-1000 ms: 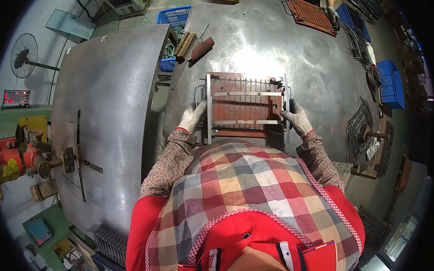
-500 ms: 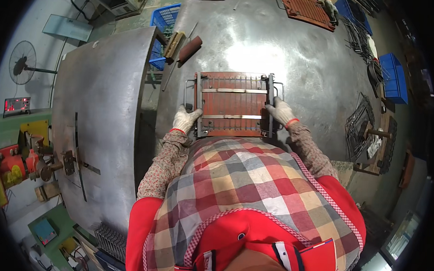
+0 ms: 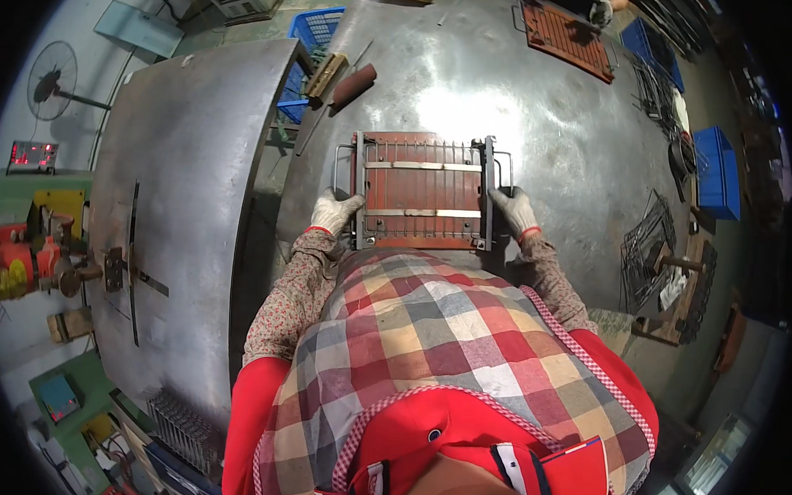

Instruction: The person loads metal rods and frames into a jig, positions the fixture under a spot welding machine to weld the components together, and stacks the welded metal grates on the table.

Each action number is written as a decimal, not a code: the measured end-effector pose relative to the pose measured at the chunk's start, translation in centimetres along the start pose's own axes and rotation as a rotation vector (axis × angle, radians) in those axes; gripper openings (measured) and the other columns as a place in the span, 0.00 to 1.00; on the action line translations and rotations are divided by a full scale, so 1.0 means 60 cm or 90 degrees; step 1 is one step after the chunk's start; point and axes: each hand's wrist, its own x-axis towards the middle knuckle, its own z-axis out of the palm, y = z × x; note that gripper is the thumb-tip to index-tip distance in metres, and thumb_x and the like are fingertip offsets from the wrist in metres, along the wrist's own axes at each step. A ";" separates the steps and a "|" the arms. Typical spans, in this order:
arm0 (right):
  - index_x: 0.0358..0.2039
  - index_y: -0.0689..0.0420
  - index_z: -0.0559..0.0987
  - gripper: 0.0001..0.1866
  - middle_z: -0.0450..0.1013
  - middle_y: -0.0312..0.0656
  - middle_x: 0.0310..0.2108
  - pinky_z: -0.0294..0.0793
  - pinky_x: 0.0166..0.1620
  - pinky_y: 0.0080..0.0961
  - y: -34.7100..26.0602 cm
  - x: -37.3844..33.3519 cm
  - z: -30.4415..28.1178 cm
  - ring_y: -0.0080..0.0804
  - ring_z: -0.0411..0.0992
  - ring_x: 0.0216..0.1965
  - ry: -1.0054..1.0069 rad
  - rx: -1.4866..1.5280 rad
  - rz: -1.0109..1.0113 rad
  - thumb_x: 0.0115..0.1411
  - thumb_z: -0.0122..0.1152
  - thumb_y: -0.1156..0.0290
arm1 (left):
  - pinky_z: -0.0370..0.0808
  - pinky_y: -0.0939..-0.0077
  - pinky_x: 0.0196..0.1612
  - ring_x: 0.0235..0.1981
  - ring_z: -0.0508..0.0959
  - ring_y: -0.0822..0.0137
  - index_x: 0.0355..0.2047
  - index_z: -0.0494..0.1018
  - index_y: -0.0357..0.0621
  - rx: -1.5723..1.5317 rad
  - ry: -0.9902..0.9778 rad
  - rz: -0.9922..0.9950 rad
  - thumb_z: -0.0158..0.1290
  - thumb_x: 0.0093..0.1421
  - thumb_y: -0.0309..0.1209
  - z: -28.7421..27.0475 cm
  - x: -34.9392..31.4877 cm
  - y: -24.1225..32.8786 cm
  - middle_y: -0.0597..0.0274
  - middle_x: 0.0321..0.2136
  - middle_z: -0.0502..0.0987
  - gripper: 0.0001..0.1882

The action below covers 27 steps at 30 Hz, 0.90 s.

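A flat jig with a reddish-brown plate [image 3: 424, 187] lies on the metal table, close against my checked apron. Dark steel bars run along its two sides, each with a bent-rod handle outside. Several thin wires lie lengthwise over the plate, crossed by two pale metal strips [image 3: 425, 166]. My left hand [image 3: 333, 212], in a whitish glove, grips the left side bar, thumb on top and other fingers partly hidden. My right hand [image 3: 516, 211], gloved the same way, is closed at the right bar and the foot of its handle.
The metal table [image 3: 574, 158] carries a dark red cylinder [image 3: 354, 85] and a thin rod at left. A second reddish plate [image 3: 567, 40] lies far right, beside another person's gloved hand [image 3: 601, 12]. Bent wire frames [image 3: 647, 252] and a blue bin [image 3: 717, 171] stand right.
My right hand has slid slightly down along the right side of the jig. At the far right, the other person's hand has shifted at the second plate. The whole view has tilted a little.
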 end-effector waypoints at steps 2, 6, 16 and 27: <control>0.37 0.70 0.75 0.29 0.76 0.54 0.33 0.72 0.40 0.34 -0.021 -0.019 -0.004 0.43 0.75 0.36 -0.021 0.142 -0.044 0.48 0.68 0.55 | 0.74 0.67 0.37 0.32 0.78 0.57 0.38 0.72 0.28 -0.032 0.003 -0.006 0.63 0.43 0.45 -0.021 -0.008 -0.001 0.46 0.31 0.78 0.31; 0.38 0.70 0.73 0.28 0.74 0.48 0.29 0.72 0.35 0.28 -0.136 -0.049 -0.073 0.35 0.73 0.30 -0.196 0.156 -0.015 0.48 0.67 0.56 | 0.73 0.71 0.30 0.25 0.75 0.67 0.31 0.73 0.32 -0.102 0.038 -0.051 0.63 0.44 0.42 -0.113 -0.116 0.070 0.56 0.24 0.76 0.24; 0.41 0.71 0.72 0.34 0.74 0.57 0.36 0.72 0.44 0.34 -0.436 -0.089 0.056 0.46 0.74 0.39 -0.247 -0.008 -0.445 0.48 0.65 0.50 | 0.69 0.75 0.22 0.20 0.71 0.72 0.29 0.71 0.35 -0.287 0.322 -0.129 0.61 0.47 0.41 -0.301 -0.302 -0.038 0.62 0.21 0.73 0.20; 0.45 0.70 0.71 0.37 0.73 0.60 0.40 0.71 0.47 0.38 -0.613 -0.281 0.174 0.51 0.72 0.45 -0.317 -0.266 -0.722 0.48 0.64 0.47 | 0.73 0.71 0.31 0.25 0.75 0.65 0.33 0.72 0.28 -0.443 0.511 -0.228 0.61 0.44 0.43 -0.305 -0.530 -0.216 0.53 0.26 0.76 0.27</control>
